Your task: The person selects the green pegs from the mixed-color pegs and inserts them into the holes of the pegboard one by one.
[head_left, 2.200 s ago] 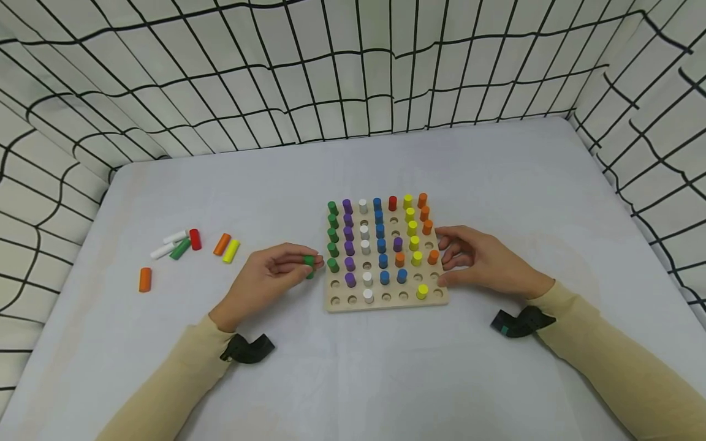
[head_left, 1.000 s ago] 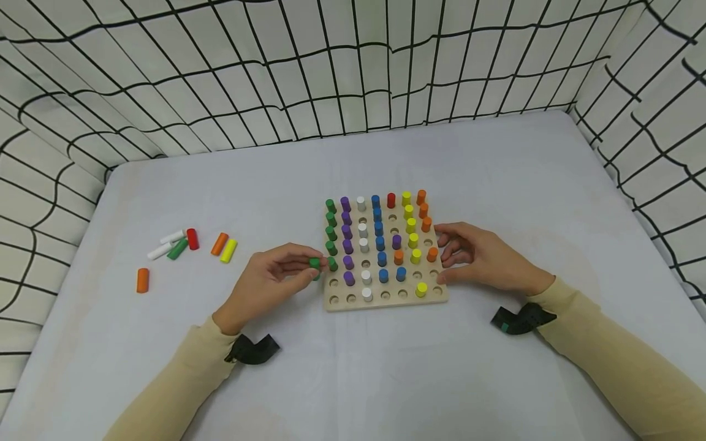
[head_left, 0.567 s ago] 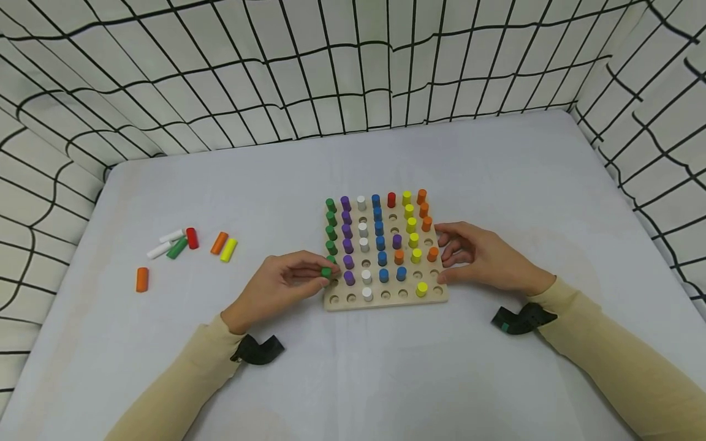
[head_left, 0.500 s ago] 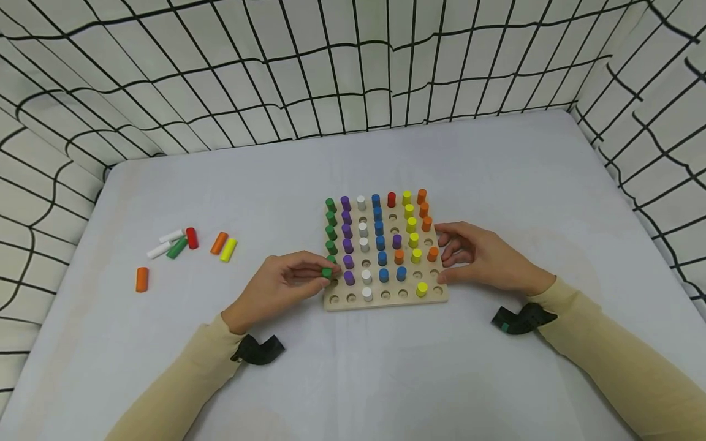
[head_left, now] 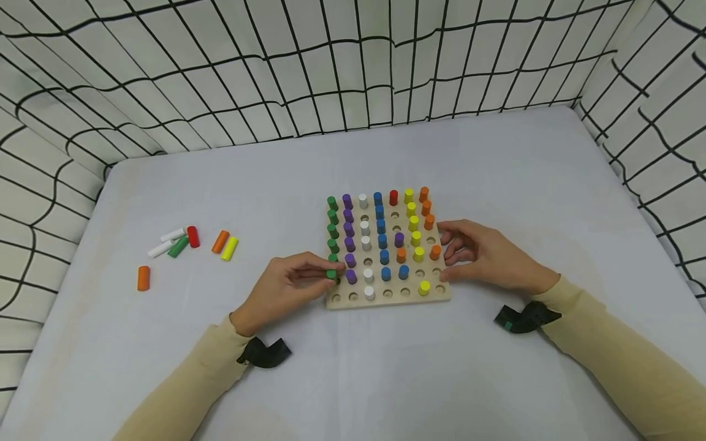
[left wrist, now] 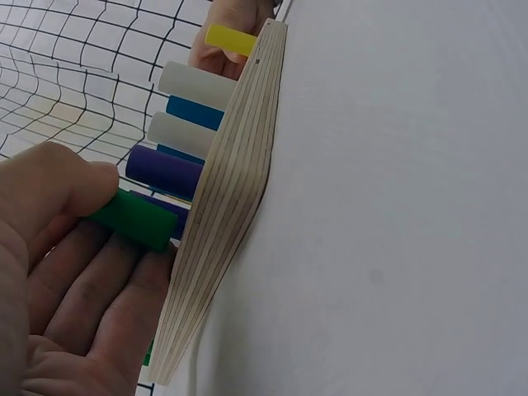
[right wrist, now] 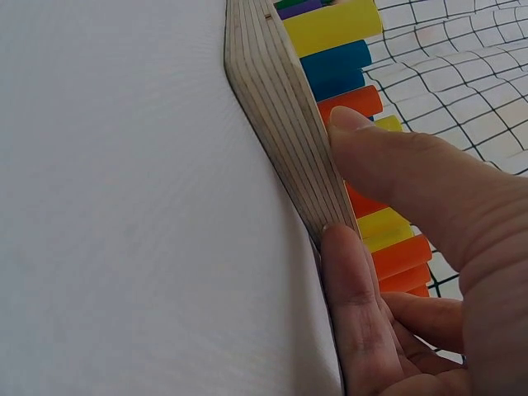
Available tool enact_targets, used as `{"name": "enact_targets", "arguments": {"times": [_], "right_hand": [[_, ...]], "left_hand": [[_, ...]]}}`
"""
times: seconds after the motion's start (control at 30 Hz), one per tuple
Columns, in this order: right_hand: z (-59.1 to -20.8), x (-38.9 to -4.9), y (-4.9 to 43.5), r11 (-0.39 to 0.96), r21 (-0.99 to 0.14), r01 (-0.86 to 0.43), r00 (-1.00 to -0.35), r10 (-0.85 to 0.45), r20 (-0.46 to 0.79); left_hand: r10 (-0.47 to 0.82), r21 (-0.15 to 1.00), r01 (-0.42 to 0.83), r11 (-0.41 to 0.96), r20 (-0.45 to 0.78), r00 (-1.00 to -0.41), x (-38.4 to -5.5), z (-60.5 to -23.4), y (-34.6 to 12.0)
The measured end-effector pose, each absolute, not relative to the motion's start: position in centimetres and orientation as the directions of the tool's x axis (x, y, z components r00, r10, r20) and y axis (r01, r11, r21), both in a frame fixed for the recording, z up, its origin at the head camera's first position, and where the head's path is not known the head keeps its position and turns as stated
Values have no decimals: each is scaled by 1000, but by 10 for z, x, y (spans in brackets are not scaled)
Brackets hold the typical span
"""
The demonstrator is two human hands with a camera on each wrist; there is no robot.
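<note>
Thumb and fingers of the left hand [head_left: 289,280] pinch a green peg [left wrist: 139,219] over the left column of a wooden pegboard [head_left: 387,300]. In the left wrist view the peg is tilted, its lower end close to the board beside the purple pegs [left wrist: 165,172]. At the board's right side, the right hand [head_left: 480,254] grips the edge. The right wrist view has its thumb on the top rim and a finger against the layered side. Columns of green, purple, white, blue, yellow and orange pegs stand in the board, with some holes bare.
Loose pegs lie on the white table [head_left: 353,380] to the left: an orange one [head_left: 143,278], a red one [head_left: 193,236], a green one [head_left: 178,246], two white ones, and an orange and yellow [head_left: 230,248] pair. Black wire mesh [head_left: 353,67] surrounds the back and sides.
The left hand has moved right and slightly toward the front with the green peg, from beside the board to over its left column. The right hand stays at the board's right edge.
</note>
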State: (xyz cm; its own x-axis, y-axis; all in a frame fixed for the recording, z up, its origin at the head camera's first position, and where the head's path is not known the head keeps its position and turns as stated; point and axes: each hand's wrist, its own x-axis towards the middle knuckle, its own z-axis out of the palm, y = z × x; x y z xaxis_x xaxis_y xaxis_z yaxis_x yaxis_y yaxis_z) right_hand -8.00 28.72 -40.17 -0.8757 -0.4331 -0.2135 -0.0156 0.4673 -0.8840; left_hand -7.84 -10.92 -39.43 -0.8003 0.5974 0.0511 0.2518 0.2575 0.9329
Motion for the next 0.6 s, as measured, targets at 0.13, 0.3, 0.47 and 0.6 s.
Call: {"name": "enact_targets", "arguments": {"times": [0.13,0.3,0.47,0.6], "right_hand": [[-401,-80,289,473,-881,-10,-875,-430,-221],[-399,-80,288,470,-883,-17,-877,-431,-213],[-398,-80,288,464,-885,-22,-877,-434,-206],[-399,-79,287,463,-886,-12,-876,-432,-214]], "left_hand": [[593,933,263,245,71,-802,-78,-395,-108],[591,937,268,223,88,-802,-77,-396,-107],[581,935,270,232,89,-809,-76,-397,-107],[581,932,275,235,92,-809,-75,-398,-108]]}}
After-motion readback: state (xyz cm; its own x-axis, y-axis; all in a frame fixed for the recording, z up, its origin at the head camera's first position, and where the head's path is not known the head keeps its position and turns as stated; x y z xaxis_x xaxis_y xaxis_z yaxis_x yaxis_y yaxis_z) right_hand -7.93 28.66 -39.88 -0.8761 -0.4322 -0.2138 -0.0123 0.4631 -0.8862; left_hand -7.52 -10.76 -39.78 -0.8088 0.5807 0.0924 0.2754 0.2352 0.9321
